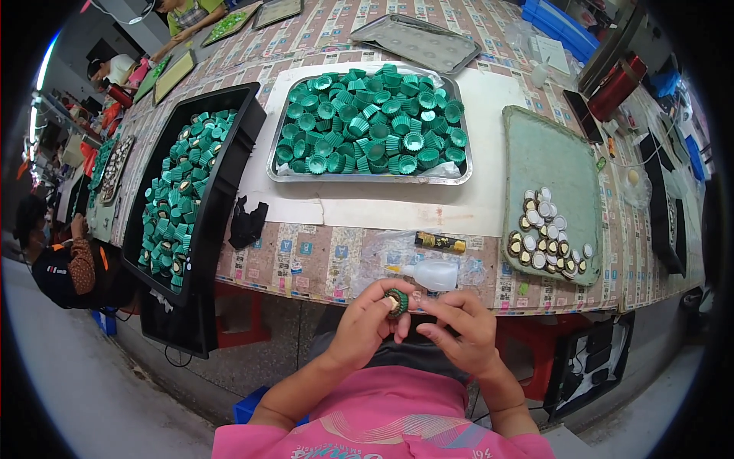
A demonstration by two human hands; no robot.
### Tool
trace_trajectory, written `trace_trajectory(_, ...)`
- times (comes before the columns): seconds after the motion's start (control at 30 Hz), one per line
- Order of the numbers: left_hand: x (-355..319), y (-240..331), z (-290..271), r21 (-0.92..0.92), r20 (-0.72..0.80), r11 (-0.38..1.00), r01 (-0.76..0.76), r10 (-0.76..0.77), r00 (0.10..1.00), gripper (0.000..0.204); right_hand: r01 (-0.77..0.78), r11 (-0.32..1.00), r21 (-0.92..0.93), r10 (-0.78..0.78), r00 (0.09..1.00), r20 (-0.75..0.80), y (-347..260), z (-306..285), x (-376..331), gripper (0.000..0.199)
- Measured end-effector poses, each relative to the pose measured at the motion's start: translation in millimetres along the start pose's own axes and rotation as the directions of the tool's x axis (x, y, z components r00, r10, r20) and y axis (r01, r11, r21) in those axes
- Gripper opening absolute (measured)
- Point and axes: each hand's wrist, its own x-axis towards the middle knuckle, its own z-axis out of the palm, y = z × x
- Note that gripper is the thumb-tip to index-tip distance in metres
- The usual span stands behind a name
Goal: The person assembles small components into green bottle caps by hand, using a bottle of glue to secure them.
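Just past the table's front edge, my left hand [358, 327] grips a small green fluted cup [397, 303] between thumb and fingers. A pale round piece shows in the cup's mouth, partly covered by the thumb. Close on its right is my right hand [464, 329], with index finger and thumb apart and pointing at the cup. I see nothing between those fingers. Beyond the hands, a white squeeze bottle [434, 275] with a yellowish nozzle lies on its side on clear plastic. A black-and-gold cylinder [440, 242] rests behind it.
A metal tray [368, 178] heaped with green fluted cups stands ahead. At left, a black crate [246, 115] holds cups, several with pale pieces. A pale green tray [552, 145] at right carries small round discs. A black cloth [248, 222] lies near the crate. Other people sit far left.
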Motion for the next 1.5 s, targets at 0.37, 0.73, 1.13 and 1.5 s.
trace_trajectory(0.37, -5.3, 4.2, -4.6, -0.031, -0.030, 0.993, -0.114, 0.113, 0.993, 0.020, -0.036, 0.999, -0.017, 0.034, 0.995, -0.098, -0.3, -6.3, -7.0, 0.020)
trace_trajectory(0.73, -45.1, 178.1, -80.1, 0.970, -0.192, 0.199, -0.140, 0.979, 0.066, 0.027, -0.043, 0.999, -0.008, 0.042, 0.996, -0.075, -8.9, -37.3, -15.7, 0.022)
trace_trajectory(1.13, 79.4, 155.9, -40.2, 0.883, 0.461, -0.431, -0.188, 0.717, 0.523, 0.044, -0.054, 0.998, -0.013, 0.054, 0.998, -0.037, -49.0, -34.2, -11.3, 0.022)
trace_trajectory(1.5, 148.3, 148.1, -16.0, 0.795, 0.538, -0.600, -0.085, 0.633, 0.557, 0.041, -0.089, 0.996, 0.023, 0.091, 0.994, -0.060, -38.1, -61.7, -19.4, 0.021)
